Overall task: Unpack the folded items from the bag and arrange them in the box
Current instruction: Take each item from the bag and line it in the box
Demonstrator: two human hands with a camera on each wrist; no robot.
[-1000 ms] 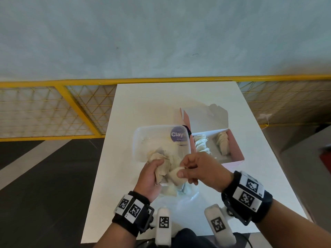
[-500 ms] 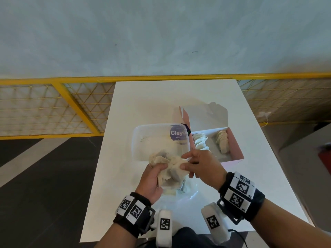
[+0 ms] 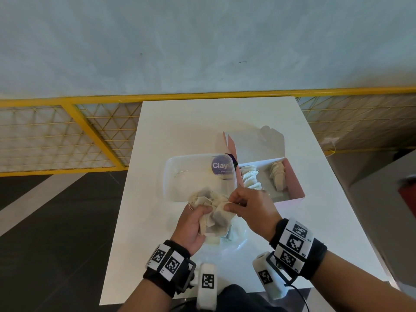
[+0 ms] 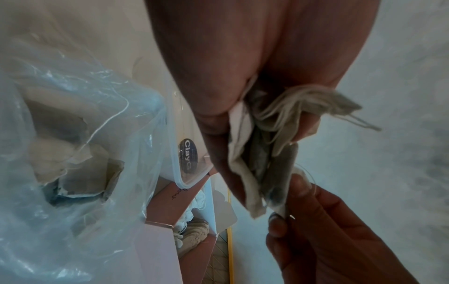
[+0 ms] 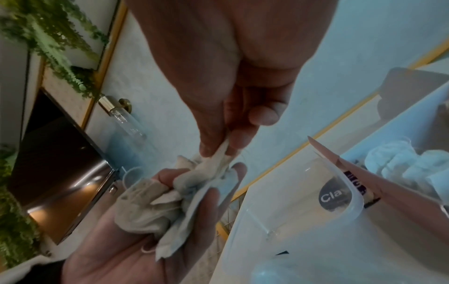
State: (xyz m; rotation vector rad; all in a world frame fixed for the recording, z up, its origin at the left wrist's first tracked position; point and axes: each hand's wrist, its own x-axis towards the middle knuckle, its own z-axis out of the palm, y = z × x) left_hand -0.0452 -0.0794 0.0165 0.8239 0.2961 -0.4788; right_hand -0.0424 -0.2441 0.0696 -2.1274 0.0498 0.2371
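Observation:
My left hand (image 3: 194, 224) grips a bunch of folded beige cloth pouches (image 3: 213, 212) above the table, near its front. My right hand (image 3: 244, 207) pinches one pouch's corner at the bunch's right side; the pinch on the pouch (image 5: 218, 159) shows in the right wrist view, and the bunch (image 4: 264, 146) in the left wrist view. A clear plastic bag (image 3: 231, 238) with more pouches lies under my hands, and the bag (image 4: 73, 153) fills the left of the left wrist view. The pink box (image 3: 295, 183) stands open to the right, with folded items (image 3: 278, 174) inside.
A clear plastic tub (image 3: 171, 174) with a purple round label (image 3: 221, 166) sits just beyond my hands, touching the pink box's left side. The white table (image 3: 180, 131) is bare at the back. A yellow mesh fence (image 3: 67, 136) runs behind it.
Both hands have lifted the bunch of pouches slightly up and away from the bag. My right hand has shifted from the bunch's front to pinching one pouch's corner.

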